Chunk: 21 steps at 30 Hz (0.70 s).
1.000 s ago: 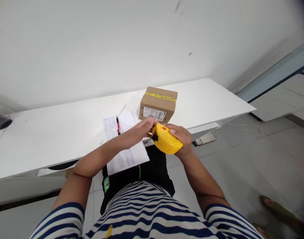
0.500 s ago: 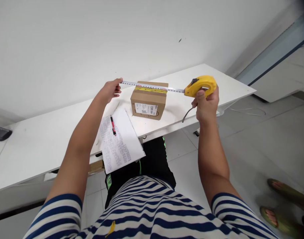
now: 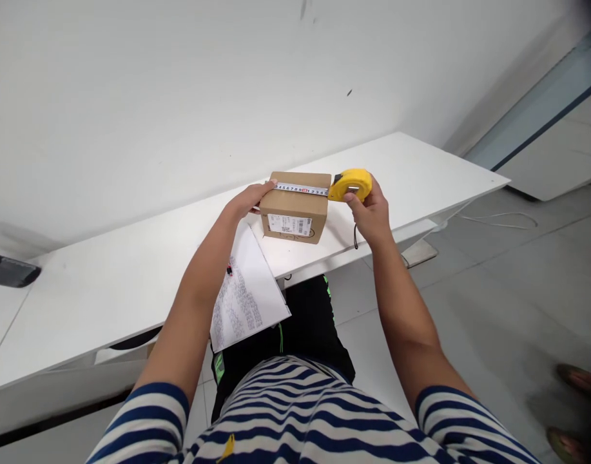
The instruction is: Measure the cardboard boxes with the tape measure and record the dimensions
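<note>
A brown cardboard box (image 3: 295,205) with a white shipping label on its front stands on the white table. Across its top lies the white blade (image 3: 300,189) of a tape measure, its numbers facing up. My left hand (image 3: 249,198) is closed at the box's left top edge, with its fingers pinching the blade's end there. In my right hand (image 3: 372,209) is the yellow case of the tape measure (image 3: 350,184), gripped at the box's right edge. A dark wrist strap (image 3: 356,237) hangs from the case.
Left of the box, a sheet of handwritten paper (image 3: 249,296) overhangs the front edge of the table (image 3: 106,290). A red and black pen (image 3: 229,270) lies on it, partly behind my left forearm. The wall stands behind; another person's feet (image 3: 568,444) show at lower right.
Both hands have come closer together and lower, bringing the blade down onto the box top. The exposed blade is shorter, and the case has moved left to the box's right edge.
</note>
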Available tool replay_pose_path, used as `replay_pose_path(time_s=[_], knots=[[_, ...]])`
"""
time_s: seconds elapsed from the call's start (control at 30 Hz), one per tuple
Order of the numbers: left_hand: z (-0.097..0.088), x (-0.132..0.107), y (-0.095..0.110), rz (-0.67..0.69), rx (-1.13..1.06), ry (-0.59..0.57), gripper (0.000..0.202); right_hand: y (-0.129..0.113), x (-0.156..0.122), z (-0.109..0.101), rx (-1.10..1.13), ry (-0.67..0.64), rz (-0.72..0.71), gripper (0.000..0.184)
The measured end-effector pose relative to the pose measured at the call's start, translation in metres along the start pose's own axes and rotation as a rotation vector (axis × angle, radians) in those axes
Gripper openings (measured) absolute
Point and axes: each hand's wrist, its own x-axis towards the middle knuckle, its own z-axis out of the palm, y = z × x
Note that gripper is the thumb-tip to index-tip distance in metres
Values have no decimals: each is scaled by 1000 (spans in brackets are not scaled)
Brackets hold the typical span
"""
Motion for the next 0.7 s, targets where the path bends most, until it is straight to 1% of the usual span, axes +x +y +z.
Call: replay_pose_path(time_s=[0.1, 0.17, 0.23, 0.3, 0.37, 0.43, 0.5, 0.57, 0.63, 0.7], knots=[[0, 2, 0, 4, 30, 57, 57, 1, 0, -1, 27, -7, 9, 76], [1, 5, 0, 32, 60, 126, 50, 3, 3, 0, 34, 3, 26, 76], [0, 6, -1, 71, 84, 170, 46, 1, 6, 1, 36, 27, 62, 74], [-6, 4, 0, 91, 79, 176, 45, -8, 8, 2, 36, 59, 103, 69], [-16, 0, 2, 101, 39, 180, 45, -26, 1, 3, 29, 109, 105, 62], [-30, -2, 7, 109, -29, 219, 44, -51, -19, 8, 2, 178, 46, 59], [-42, 1, 17, 115, -93, 289, 43, -77, -49, 18, -53, 230, -40, 56], [-46, 11, 32, 136, -115, 348, 41, -97, -86, 35, -108, 179, -140, 55], [-40, 26, 48, 191, -79, 364, 40, -110, -119, 60, -162, 141, -254, 52], [-24, 43, 63, 259, -6, 323, 39, -116, -142, 89, -133, 75, -355, 46]])
